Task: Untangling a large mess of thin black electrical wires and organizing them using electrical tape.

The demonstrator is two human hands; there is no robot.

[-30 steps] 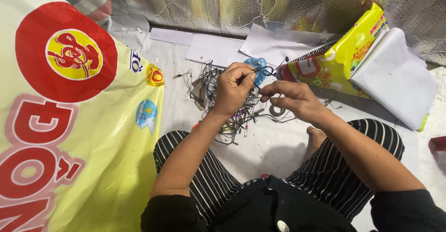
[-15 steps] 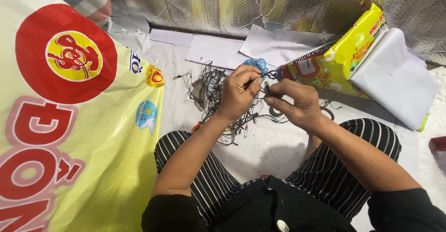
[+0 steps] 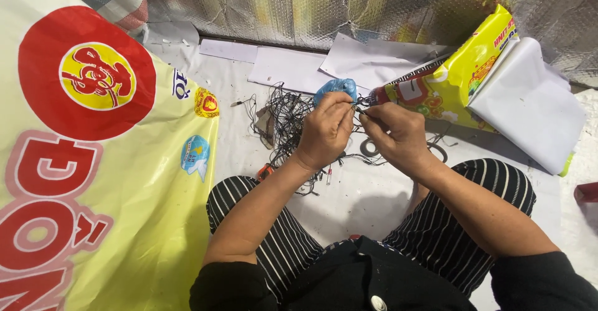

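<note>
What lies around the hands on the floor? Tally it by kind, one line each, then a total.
Hands: 2, left hand and right hand, both pinching a thin wire
Tangled pile of dark wires: 1
Blue crumpled bag: 1
Large yellow printed sacks: 2, left one and far right one
White paper sheets: at least 3
Total: at least 9

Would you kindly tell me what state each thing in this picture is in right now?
left hand: fingers pinched on a thin dark wire
right hand: fingertips pinched on the same wire
wire pile: tangled, loose on the floor
blue bag: crumpled, behind the hands
yellow packet: open, lying on its side
white sheets: flat on the floor
yellow sack: spread out, at the left
</note>
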